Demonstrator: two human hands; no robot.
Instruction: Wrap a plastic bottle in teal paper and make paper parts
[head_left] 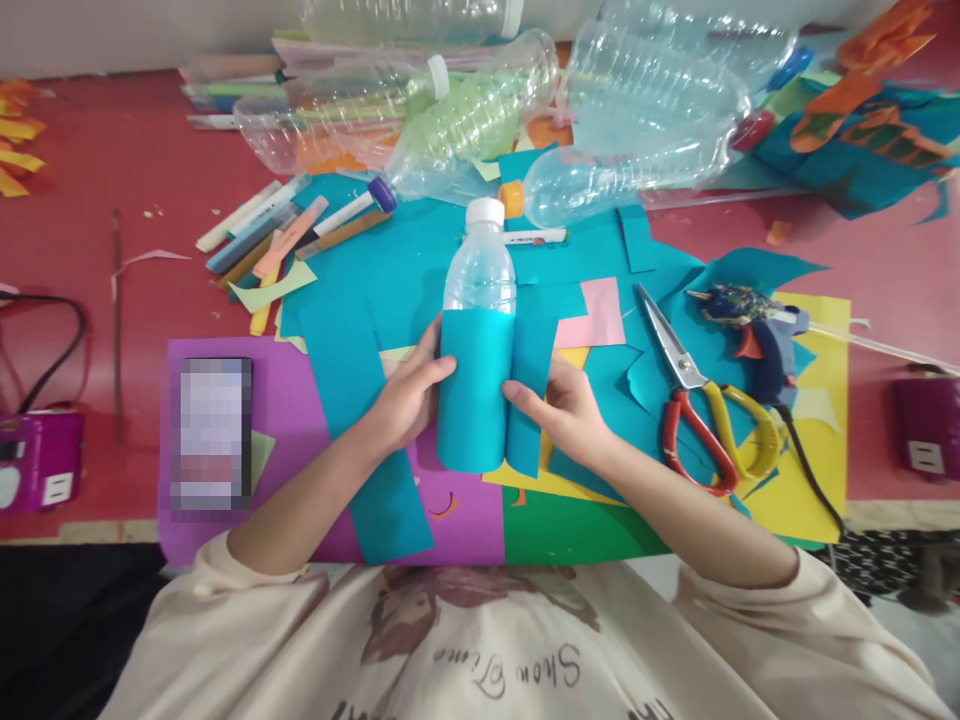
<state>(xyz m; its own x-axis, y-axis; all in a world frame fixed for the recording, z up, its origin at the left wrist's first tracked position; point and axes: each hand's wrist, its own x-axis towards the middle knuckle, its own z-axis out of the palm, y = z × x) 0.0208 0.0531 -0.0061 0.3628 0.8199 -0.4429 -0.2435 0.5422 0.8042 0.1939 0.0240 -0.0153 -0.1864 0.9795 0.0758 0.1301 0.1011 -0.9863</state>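
Observation:
A clear plastic bottle (481, 265) with a white cap stands nearly upright in front of me. Blue paper (472, 400) wraps its lower part, and a loose flap (534, 385) of that paper sticks out on the right. My left hand (416, 385) grips the wrapped bottle from the left, thumb on the front and fingers behind. My right hand (562, 405) pinches the flap, with its thumb in front near the bottle's side and its other fingers hidden behind the paper. A long blue strip (367, 440) lies under my left wrist.
Scissors (694, 390) and a glue gun (765, 345) with its cord lie at the right. Several markers (262, 235) lie at the back left, and empty bottles (645, 110) line the back. A phone (211, 430) rests on purple paper (296, 390) at the left.

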